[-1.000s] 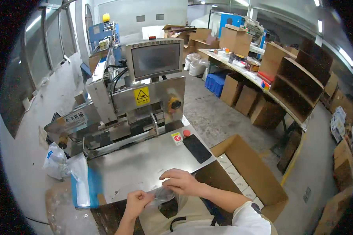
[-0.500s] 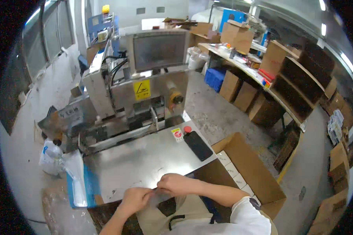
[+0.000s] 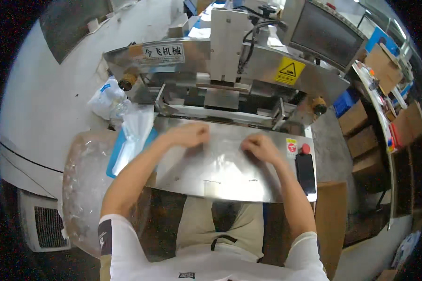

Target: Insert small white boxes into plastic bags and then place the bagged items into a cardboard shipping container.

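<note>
L hand [image 3: 194, 134] & R hand [image 3: 261, 146] curled, apart, can't tell if gripping anything; steel worktop [image 3: 185, 173] under both, metal machine [image 3: 197, 54] beyond 'em, red stop btn [image 3: 306, 149] right of R hand

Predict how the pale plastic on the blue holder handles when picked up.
The pale plastic is probably floppy: it lies creased and slumped. Likely light for its size, since it looks thin and translucent. Its glossy sheen suggests it may be slippery.

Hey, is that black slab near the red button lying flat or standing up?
Lying flat: the black slab shows its broad face upward on the metal worktop.
</note>
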